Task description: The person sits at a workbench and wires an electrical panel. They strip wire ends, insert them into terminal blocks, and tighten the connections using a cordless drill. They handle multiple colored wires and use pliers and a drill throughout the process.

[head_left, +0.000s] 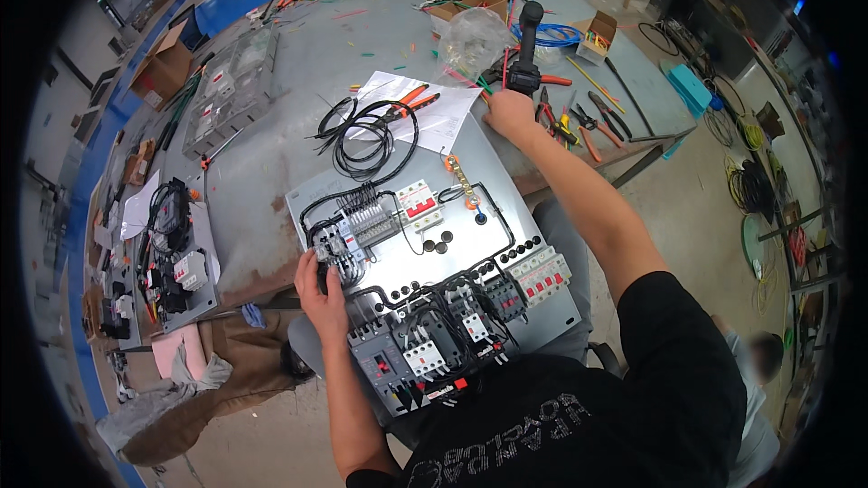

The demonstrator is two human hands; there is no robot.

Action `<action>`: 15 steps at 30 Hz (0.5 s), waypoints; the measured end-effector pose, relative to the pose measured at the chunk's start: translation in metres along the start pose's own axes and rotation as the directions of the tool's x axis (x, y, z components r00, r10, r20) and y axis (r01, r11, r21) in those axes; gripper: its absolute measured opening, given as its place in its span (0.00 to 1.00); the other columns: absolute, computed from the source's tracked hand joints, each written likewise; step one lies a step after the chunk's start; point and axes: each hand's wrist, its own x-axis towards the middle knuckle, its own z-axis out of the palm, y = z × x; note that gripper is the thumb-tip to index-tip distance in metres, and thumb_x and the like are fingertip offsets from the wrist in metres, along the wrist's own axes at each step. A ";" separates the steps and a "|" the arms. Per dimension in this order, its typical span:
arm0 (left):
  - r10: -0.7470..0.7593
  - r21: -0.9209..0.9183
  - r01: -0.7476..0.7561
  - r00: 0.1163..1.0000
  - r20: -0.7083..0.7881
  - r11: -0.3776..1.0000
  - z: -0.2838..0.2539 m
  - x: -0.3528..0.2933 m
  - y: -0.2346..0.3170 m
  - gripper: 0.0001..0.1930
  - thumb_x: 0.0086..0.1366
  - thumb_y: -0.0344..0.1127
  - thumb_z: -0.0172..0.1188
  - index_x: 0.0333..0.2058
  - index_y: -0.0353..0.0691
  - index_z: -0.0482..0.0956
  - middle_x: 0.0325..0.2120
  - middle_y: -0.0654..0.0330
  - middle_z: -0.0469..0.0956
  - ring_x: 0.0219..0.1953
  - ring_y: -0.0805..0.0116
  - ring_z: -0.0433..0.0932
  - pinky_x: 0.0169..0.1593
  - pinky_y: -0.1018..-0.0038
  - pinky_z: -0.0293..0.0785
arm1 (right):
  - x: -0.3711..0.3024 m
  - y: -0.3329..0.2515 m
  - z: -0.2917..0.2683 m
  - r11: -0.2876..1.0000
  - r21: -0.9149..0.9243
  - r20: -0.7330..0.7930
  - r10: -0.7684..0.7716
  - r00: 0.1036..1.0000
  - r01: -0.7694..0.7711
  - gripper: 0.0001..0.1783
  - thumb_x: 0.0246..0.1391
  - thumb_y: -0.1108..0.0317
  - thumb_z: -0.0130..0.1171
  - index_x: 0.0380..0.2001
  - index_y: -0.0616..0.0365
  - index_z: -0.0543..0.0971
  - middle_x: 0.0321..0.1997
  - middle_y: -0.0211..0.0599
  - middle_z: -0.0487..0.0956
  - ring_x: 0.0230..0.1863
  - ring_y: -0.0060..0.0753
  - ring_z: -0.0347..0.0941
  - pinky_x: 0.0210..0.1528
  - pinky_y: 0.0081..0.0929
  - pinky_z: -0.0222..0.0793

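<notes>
- Left hand (323, 305): my thumb and fingers, slightly parted, lie at the panel's left edge against a small dark part; whether they grip it I cannot tell.
- Right hand (513, 115): stretched forward over the table, at the lower end of a black driver (524, 79); the fingertips are hidden, so I cannot tell whether they hold anything.
- Panel (418, 265): my main workpiece, tilted between the table edge and the lap.
- Done, as I judge it: the main breaker (380, 363), contactor (423, 357), breaker row (544, 282), terminal strip (371, 219), red-switch breaker (418, 202) and copper bar (459, 183) are seated, and black wiring links several of them.
- Left, as I judge it: the black coil (348, 161), running from near the terminal strip, lies loose with free ends; few wires show at the red-switch breaker.
- Beyond the panel: a sheet (457, 117) lies under the coil and orange-handled pliers (411, 101).
- Farther out: hand tools (604, 117) right of the driver, a plastic bag (472, 41) beside it, a second panel (201, 294) at far left.
</notes>
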 end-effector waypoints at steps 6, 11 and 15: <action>0.005 -0.003 -0.005 1.000 -0.004 1.000 0.000 0.001 0.004 0.20 0.68 0.30 0.63 0.57 0.30 0.78 0.61 0.52 0.76 0.63 0.54 0.71 0.68 0.64 0.64 | 0.019 -0.001 0.010 0.999 -0.026 -0.005 0.030 1.000 -0.031 0.11 0.51 0.63 0.66 0.35 0.56 0.89 0.40 0.47 0.87 0.44 0.49 0.86 0.45 0.43 0.82; 0.025 0.015 -0.025 1.000 -0.013 1.000 0.000 0.001 0.002 0.19 0.68 0.30 0.63 0.56 0.30 0.78 0.60 0.52 0.76 0.63 0.53 0.72 0.68 0.63 0.65 | 0.036 0.002 0.007 0.999 -0.008 0.124 0.042 0.991 -0.042 0.15 0.50 0.62 0.65 0.38 0.58 0.88 0.45 0.49 0.87 0.47 0.51 0.85 0.48 0.43 0.81; 0.027 0.025 -0.026 1.000 -0.012 0.999 -0.002 0.000 0.005 0.19 0.68 0.30 0.63 0.56 0.30 0.78 0.60 0.51 0.76 0.63 0.52 0.72 0.67 0.63 0.65 | 0.022 -0.010 -0.018 0.999 0.027 0.293 0.009 0.956 -0.018 0.20 0.48 0.58 0.67 0.39 0.61 0.87 0.44 0.52 0.87 0.49 0.52 0.84 0.51 0.44 0.81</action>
